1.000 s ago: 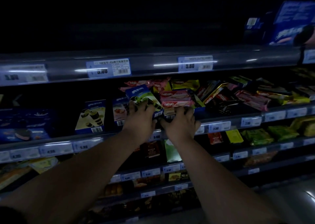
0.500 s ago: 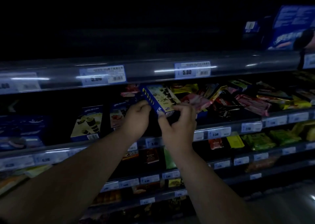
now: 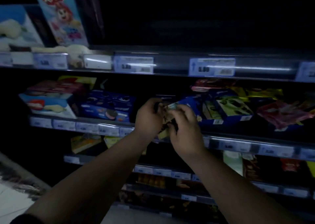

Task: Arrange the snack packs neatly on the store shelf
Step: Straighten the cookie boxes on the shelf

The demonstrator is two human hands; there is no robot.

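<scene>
In dim light both hands hold one snack box point(image 3: 166, 121) in front of the middle shelf point(image 3: 109, 130). My left hand point(image 3: 148, 116) grips its left side and my right hand point(image 3: 184, 130) covers its right side; most of the box is hidden. Just right of the hands lie blue boxes with green cookie pictures point(image 3: 228, 109). Left of the hands stands a dark blue cookie box point(image 3: 107, 106), and beyond it a light blue and white box point(image 3: 49, 102).
Pink wrapped packs point(image 3: 283, 114) and yellow packs point(image 3: 262, 92) crowd the shelf's right end. Price tags point(image 3: 211, 67) line the shelf rail above. Tall boxes point(image 3: 59, 14) stand on the top shelf at left. Lower shelves hold more packs point(image 3: 85, 143).
The box has come off the shelf pile and been carried leftward, held by both hands. My view has swung left, bringing the left-hand boxes into sight.
</scene>
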